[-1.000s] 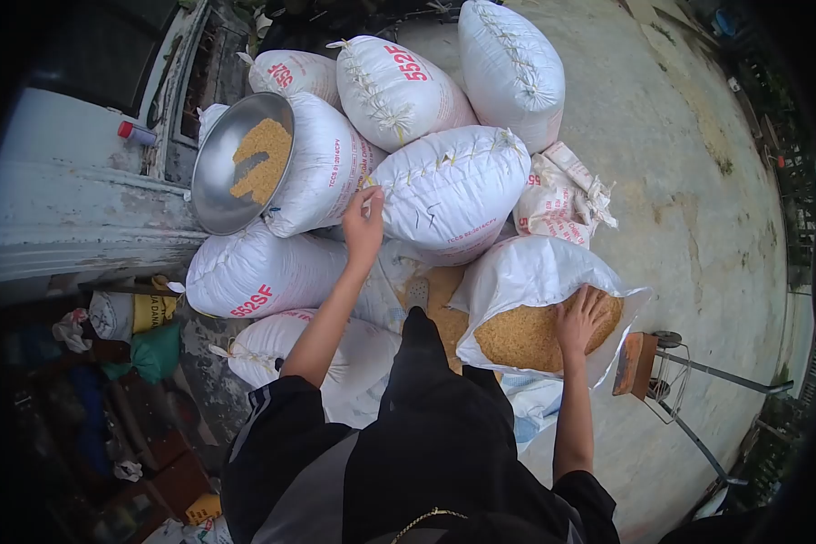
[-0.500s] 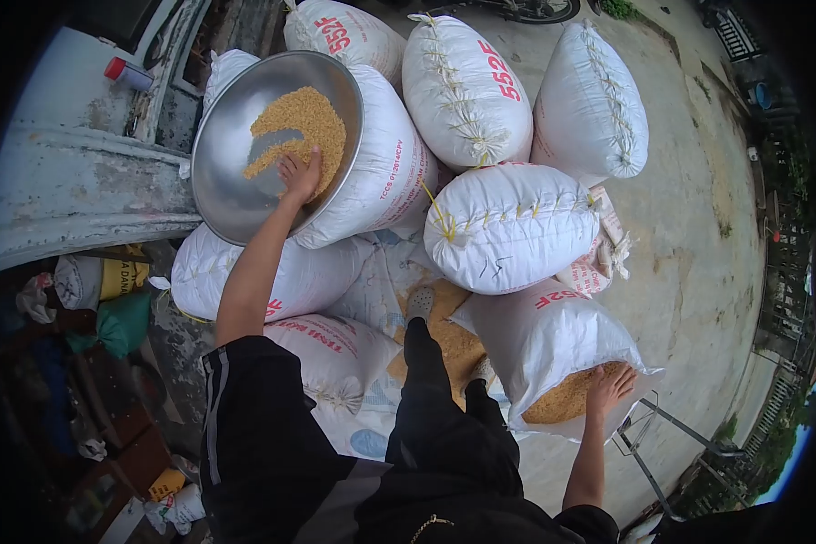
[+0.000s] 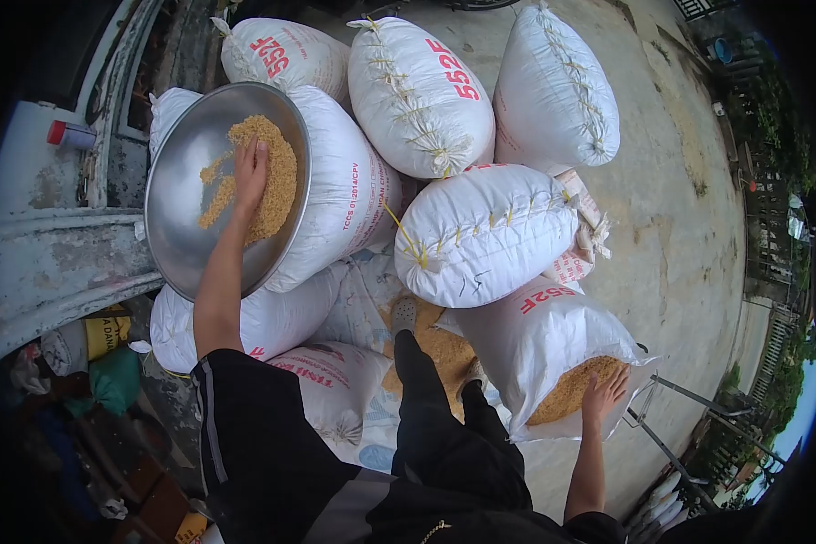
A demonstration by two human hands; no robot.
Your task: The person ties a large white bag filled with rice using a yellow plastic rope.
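Observation:
A wide metal basin [image 3: 174, 204] rests tilted on the white sacks at the left, with yellow-brown grain [image 3: 281, 186] spread along its right side. My left hand [image 3: 251, 174] lies on that grain, fingers stretched out and pointing to the far rim. At the lower right, a white sack [image 3: 508, 331] leans with its mouth open, and more grain [image 3: 567, 388] fills the opening. My right hand [image 3: 605, 396] reaches into this mouth with its fingers spread, against the grain and close to the sack's inner edge.
Several full, tied white sacks [image 3: 422, 100] stand and lie ahead. Spilled grain [image 3: 440, 358] covers the ground sheet around my feet. A metal frame [image 3: 689, 394] stands at the right. By the left wall are a red-capped container [image 3: 71, 135] and a green bag [image 3: 116, 379].
My left hand has slid toward the basin's far side, and the grain under it has shifted, leaving streaks. My right hand stays at the sack mouth. The view has turned slightly.

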